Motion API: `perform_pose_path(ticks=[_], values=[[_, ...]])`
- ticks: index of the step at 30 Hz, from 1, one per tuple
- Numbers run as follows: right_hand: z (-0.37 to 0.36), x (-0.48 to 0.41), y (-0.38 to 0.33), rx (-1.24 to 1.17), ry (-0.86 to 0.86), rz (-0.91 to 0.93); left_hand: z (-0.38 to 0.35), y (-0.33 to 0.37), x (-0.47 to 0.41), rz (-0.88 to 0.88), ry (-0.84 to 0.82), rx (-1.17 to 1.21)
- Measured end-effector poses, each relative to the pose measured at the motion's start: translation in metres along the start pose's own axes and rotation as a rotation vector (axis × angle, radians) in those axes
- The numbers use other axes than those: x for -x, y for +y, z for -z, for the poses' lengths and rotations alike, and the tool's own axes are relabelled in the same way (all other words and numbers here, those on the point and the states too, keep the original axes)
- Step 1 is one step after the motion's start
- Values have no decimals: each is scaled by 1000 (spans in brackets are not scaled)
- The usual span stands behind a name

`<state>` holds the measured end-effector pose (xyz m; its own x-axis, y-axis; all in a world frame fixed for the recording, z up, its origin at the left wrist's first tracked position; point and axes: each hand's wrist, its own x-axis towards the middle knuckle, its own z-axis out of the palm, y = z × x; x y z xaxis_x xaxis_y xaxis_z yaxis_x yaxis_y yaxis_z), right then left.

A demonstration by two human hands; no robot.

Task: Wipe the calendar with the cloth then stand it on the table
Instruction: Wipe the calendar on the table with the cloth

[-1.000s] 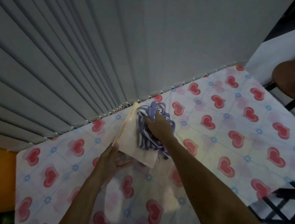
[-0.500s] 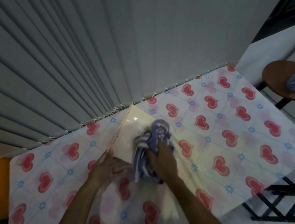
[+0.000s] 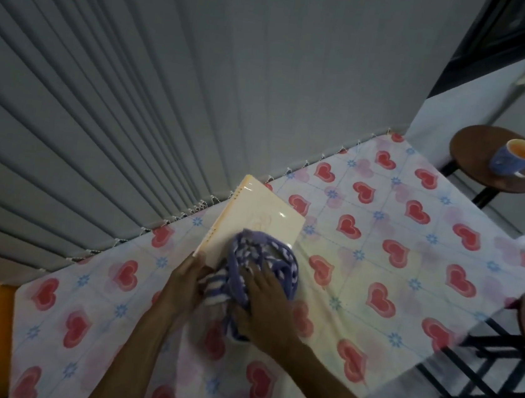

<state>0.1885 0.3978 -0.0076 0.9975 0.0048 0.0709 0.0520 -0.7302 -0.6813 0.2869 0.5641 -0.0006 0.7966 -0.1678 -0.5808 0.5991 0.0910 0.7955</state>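
Note:
A cream spiral-bound calendar (image 3: 259, 218) lies flat on the table (image 3: 392, 279), which wears a heart-print cloth, close to the grey wall. My left hand (image 3: 184, 283) grips its near corner by the spiral edge. My right hand (image 3: 263, 307) presses a bunched purple-and-white striped cloth (image 3: 260, 264) onto the near part of the calendar's face. The cloth covers the calendar's lower end and spills onto the table toward me.
A round brown stool (image 3: 473, 172) at the far right carries a blue mug (image 3: 509, 160) with a stick in it. A black metal frame (image 3: 490, 372) stands by the table's right edge. Ribbed grey wall panels (image 3: 136, 86) run along the table's far side.
My right hand has dragged the cloth down the calendar from its far end to its near end. My left hand has kept hold of the near corner.

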Motion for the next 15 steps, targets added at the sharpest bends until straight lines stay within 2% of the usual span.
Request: perform_pose_path(ticks=[2, 5, 6, 9, 12, 15], values=[[14, -23, 9, -123, 47, -81, -1, 3, 1, -32, -17, 27], [45, -66, 25, -399, 71, -465, -3, 4, 7, -44, -86, 28], [52, -74, 29, -404, 103, -531, -4, 2, 8, -44, -113, 23], [52, -69, 27, -211, 177, -414, -9, 3, 10, -71, -160, 0], [27, -36, 5, -206, 123, -300, -13, 12, 8, -105, -153, -103], [7, -14, 0, -160, 62, -160, -15, 15, 7, -51, -101, -129]])
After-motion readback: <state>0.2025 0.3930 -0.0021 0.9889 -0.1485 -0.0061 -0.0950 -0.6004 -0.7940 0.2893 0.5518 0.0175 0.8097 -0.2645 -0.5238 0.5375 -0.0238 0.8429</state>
